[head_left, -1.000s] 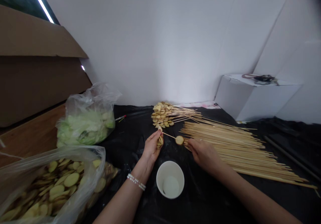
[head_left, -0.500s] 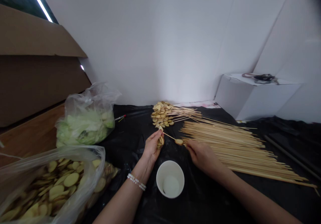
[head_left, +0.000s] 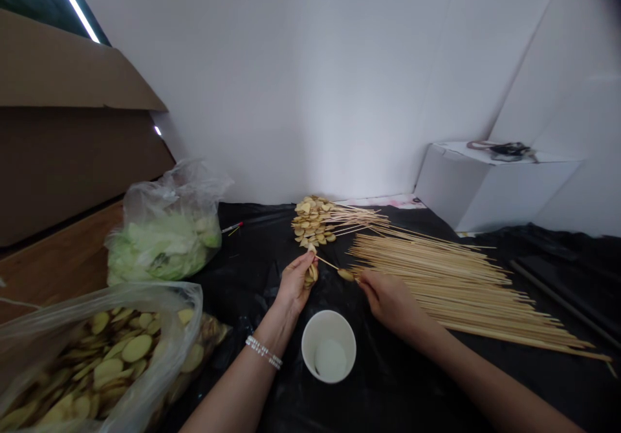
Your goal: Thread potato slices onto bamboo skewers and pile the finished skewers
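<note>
My left hand (head_left: 294,281) is closed on several potato slices (head_left: 310,277), with one pinched between thumb and fingertips at the far end of a thin wooden skewer (head_left: 326,263). The other end of that skewer is in my closed right hand (head_left: 391,298). One threaded potato slice (head_left: 346,275) sits on the stick just ahead of my right fingers. Whether the tip has pierced the pinched slice is too small to tell. Beyond my left hand lies a pile of skewered potato slices (head_left: 313,219), their bare sticks pointing right.
Loose skewers (head_left: 466,284) spread across the black sheet on the right. A white tub (head_left: 328,320) stands between my forearms. On the left are an open bag of potato slices (head_left: 130,349) and a tied bag of pale green vegetables (head_left: 165,245). A white box (head_left: 451,184) stands back right.
The threaded slice has turned on the skewer and now shows more edge-on. Both hands keep nearly the same place and grip.
</note>
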Motion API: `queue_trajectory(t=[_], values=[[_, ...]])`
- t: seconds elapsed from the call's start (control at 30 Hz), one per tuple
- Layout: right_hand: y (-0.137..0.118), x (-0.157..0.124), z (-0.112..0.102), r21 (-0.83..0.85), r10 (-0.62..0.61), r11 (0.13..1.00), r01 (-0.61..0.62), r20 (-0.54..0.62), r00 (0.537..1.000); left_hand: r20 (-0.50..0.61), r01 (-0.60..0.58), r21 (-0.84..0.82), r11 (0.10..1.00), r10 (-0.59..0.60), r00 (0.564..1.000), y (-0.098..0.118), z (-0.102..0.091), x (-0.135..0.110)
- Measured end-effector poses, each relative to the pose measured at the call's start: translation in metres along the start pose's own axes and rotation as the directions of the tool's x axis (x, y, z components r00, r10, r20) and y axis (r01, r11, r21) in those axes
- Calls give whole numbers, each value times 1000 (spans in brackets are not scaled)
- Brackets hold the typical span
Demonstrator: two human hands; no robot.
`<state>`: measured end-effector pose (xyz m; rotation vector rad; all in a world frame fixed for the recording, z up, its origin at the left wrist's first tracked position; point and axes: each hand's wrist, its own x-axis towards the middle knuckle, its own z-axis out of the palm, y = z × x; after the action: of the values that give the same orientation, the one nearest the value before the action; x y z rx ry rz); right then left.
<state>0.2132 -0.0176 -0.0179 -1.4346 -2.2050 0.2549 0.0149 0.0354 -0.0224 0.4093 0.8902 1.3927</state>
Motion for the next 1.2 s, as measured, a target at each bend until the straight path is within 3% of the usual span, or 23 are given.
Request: queue_trajectory(t=[0.1, 0.3, 0.5, 0.6, 0.77, 0.87, 1.03, 1.2], values=[[0, -1, 0, -24, 10, 1000, -10, 0, 1000, 4, 3, 1, 1000, -3, 1000, 0, 0, 0], [-1, 3, -3, 165, 33, 985, -44, 67, 997, 2, 12, 13, 1000, -13, 1000, 0, -1, 1], [-1, 1, 0, 27, 2, 1000, -1, -41, 999, 35, -8, 14, 1000, 7, 999, -2, -1, 1], [-3, -1, -1, 35, -2, 999, 4, -59, 998, 40, -23, 24, 999, 22, 999, -3, -1, 1], [-6, 3, -6, 285, 73, 953, -99, 101, 992, 54, -9, 54, 999, 6, 999, -3, -1, 1], [-4, 6, -7, 353, 80, 926, -132, 158, 984, 67, -11, 67, 998, 7, 998, -3, 0, 0], [2, 8, -4, 271, 36, 961, -50, 54, 998, 29, 36, 22, 999, -37, 999, 0, 1, 0], [5, 7, -3, 254, 10, 967, -16, 26, 1000, -14, 23, 0, 1000, -23, 1000, 1, -1, 2]])
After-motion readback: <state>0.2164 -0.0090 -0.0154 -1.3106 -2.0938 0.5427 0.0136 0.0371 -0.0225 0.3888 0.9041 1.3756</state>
